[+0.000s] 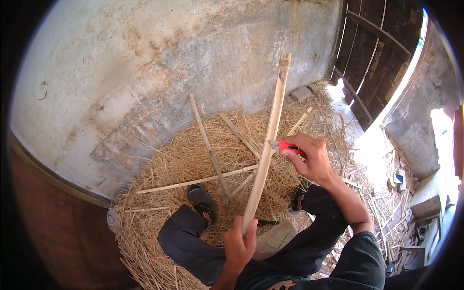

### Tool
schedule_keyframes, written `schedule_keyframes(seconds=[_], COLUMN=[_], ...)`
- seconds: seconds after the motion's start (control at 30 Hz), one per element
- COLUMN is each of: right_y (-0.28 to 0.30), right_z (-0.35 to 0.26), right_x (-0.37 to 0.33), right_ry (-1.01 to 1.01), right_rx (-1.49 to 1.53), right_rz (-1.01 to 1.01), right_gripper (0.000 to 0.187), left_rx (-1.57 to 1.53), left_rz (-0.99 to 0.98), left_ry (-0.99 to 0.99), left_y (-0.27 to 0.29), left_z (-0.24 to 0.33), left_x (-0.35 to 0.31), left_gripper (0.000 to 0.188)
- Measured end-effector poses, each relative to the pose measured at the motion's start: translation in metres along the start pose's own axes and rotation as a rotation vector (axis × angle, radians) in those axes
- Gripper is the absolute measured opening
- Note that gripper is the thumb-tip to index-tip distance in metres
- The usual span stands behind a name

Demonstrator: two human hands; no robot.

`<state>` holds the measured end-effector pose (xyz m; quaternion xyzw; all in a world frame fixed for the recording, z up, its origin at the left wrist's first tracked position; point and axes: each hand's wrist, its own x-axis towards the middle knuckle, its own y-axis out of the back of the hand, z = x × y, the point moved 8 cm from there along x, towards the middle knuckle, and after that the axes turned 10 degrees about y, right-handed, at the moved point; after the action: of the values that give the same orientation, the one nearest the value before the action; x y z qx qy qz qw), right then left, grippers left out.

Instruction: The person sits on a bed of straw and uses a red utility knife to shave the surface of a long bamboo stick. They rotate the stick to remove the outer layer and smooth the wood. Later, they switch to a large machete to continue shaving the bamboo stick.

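Head view: L hand (239,245) is closed round the lower end of a long, pale, split-bamboo strip (262,169), held btwn the knees & slanting up and slightly R, its far end in front of the stained grey-white plaster wall (145,58). R hand (311,157) grips a red-handled utility knife (292,148), blade out & pointing L at the strip's R edge, approx. midway along; prob. touching, but the blade tip's too small to be sure. Below, dry yellow straw (159,169) covers the floor, w/ a thin brown bamboo stick (208,140) and a narrow pale bamboo strip (193,181) lying across it, nr a dark shoe (200,198). Grey block (300,94) sits by the wall; dark plank door (367,53) upper R.
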<state>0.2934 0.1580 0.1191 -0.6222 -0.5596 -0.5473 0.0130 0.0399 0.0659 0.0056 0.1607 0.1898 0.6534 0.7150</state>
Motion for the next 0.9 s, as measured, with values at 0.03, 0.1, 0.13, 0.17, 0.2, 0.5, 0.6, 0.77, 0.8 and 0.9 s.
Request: schedule_keyframes(seconds=[0.03,0.1,0.13,0.17,0.2,0.5,0.6,0.77,0.8,0.9], right_y=[0.0,0.0,0.002,0.004,0.004,0.023,0.038,0.054,0.054,0.019], right_z=[0.0,0.003,0.005,0.007,0.007,0.076,0.093,0.158,0.166,0.162], right_x=[0.0,0.001,0.002,0.003,0.005,0.012,0.013,-0.016,-0.021,-0.03], right_ry=[-0.002,-0.017,-0.031,-0.045,-0.038,-0.222,-0.258,-0.46,-0.507,-0.551], right_rx=[-0.005,-0.024,-0.04,-0.056,-0.057,-0.178,-0.269,-0.129,-0.08,-0.154], right_rz=[-0.003,-0.001,0.003,0.007,0.009,0.122,0.187,0.279,0.28,-0.167], right_gripper=[0.026,0.025,0.025,0.024,0.024,0.028,0.028,0.04,0.043,0.046], left_rx=[-0.003,-0.009,-0.006,-0.003,-0.001,-0.02,-0.023,-0.054,-0.071,-0.47], left_rz=[0.005,0.015,0.007,0.0,-0.007,-0.06,-0.09,-0.21,-0.254,-0.299], left_ry=[0.002,0.004,0.009,0.013,0.018,0.065,0.12,0.124,0.152,0.253], left_y=[0.001,0.005,0.004,0.004,0.004,-0.003,-0.006,-0.013,-0.016,-0.028], left_z=[0.002,0.006,0.003,-0.002,-0.006,-0.032,-0.048,-0.055,-0.058,-0.082], left_x=[0.001,0.001,0.0,-0.001,-0.002,-0.026,-0.039,-0.056,-0.057,-0.043], left_gripper=[0.035,0.035,0.036,0.036,0.036,0.034,0.034,0.034,0.034,0.034])
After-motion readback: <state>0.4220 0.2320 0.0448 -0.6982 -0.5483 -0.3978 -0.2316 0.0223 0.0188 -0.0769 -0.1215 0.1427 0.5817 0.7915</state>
